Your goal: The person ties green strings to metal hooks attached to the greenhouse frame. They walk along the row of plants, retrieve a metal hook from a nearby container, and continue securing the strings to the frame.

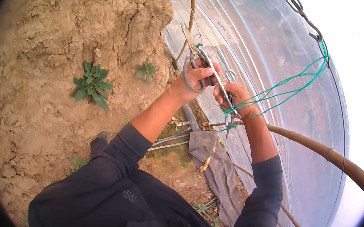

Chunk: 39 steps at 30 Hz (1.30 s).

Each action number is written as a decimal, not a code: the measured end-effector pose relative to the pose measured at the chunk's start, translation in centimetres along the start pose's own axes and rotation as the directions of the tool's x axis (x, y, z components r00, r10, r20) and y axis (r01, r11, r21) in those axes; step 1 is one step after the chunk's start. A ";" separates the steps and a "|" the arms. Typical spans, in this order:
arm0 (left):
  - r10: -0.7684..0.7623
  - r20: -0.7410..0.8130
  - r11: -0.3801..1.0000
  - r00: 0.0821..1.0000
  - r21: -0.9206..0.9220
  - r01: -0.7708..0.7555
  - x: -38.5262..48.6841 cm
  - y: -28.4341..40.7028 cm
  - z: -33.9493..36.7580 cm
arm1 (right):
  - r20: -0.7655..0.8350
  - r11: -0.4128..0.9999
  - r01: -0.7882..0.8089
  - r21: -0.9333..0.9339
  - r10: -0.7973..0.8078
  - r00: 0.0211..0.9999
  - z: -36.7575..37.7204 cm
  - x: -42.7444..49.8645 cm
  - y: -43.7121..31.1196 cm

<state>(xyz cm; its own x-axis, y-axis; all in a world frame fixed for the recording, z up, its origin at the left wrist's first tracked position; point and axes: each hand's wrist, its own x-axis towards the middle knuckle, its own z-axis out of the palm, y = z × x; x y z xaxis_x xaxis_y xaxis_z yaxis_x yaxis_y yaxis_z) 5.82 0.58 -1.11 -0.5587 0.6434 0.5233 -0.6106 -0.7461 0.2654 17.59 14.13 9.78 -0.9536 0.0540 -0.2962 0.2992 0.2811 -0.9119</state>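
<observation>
My left hand (195, 78) holds scissors (190, 47) with dark handles and rusty blades, which point up and to the left. Its fingers also touch a pale metal rod (215, 77) that runs down to my right hand. Pinched around the lower part of that rod and some metal hooks (230, 74) is my right hand (234, 97). Green twine (277, 87) stretches from the metal near my right wrist up to a wire hook (317, 37) at the upper right. More twine is wound around the metal below my right hand.
A rough earth wall (87, 28) with leafy plants (92, 84) rises at left. Clear plastic sheeting (303, 110) curves along the right, with a bamboo pole (322, 150) across it. Grey cloth (221, 182) and a dark pipe (190, 117) lie below my hands.
</observation>
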 end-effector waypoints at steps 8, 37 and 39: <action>0.254 -0.356 0.921 0.899 0.374 -0.112 0.9 -0.9 3.5 | -0.104 0.186 0.016 -0.982 -0.614 0.782 3.7 -2.6 -3.0; 0.295 -0.394 0.920 0.870 0.362 -0.148 2.0 -1.7 3.7 | -0.189 0.398 0.022 -0.917 -0.482 0.856 1.9 -2.0 -4.0; 0.334 -0.415 0.894 0.847 0.424 -0.145 2.3 -1.9 4.1 | -0.140 0.325 0.088 -0.942 -0.614 0.777 2.4 -2.3 -4.0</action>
<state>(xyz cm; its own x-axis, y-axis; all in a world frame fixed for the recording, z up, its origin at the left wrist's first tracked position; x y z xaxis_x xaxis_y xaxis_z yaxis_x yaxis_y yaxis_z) 7.98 2.77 2.88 -0.9095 0.3666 0.1959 -0.2270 -0.8329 0.5047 18.65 10.64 13.42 -0.9292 0.0030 0.3697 -0.0186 0.9983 -0.0549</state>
